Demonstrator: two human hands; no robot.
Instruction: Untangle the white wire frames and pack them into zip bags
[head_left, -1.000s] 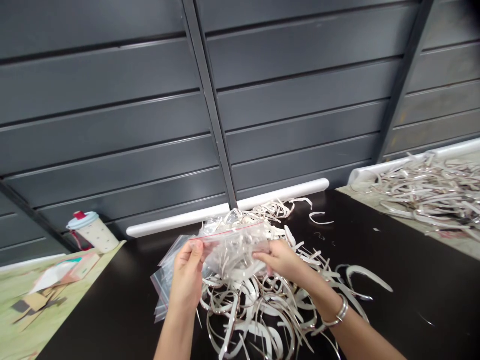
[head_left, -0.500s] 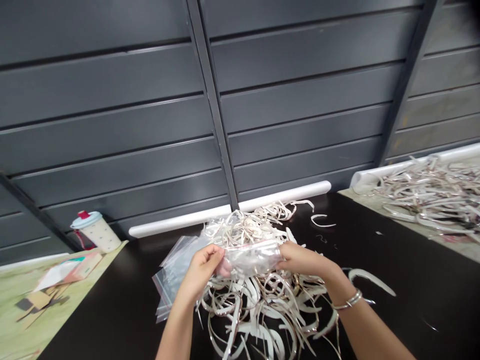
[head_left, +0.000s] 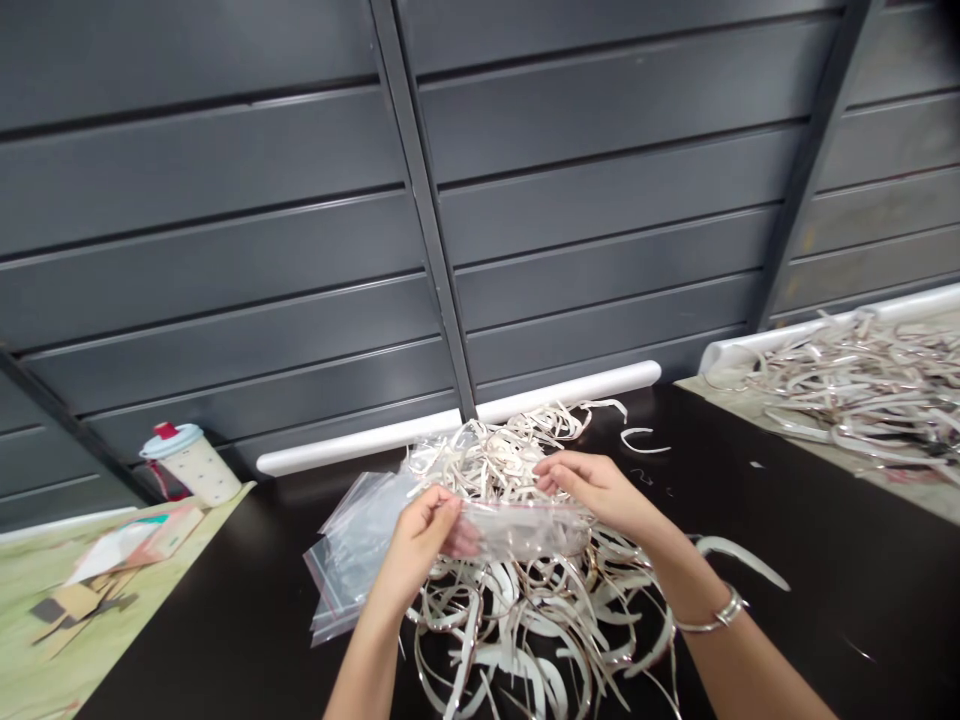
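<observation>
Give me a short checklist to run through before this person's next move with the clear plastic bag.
1. Left hand has a grip on the clear zip bag: ok.
2. Right hand has a grip on the bag: cannot tell; its fingers are near the upper edge.
3. Red-lined zip seal closed: cannot tell.
4. Bag held above the pile of white and silvery curled strips: ok.
5. Stack of spare clear zip bags within reach of the left hand: ok.
</observation>
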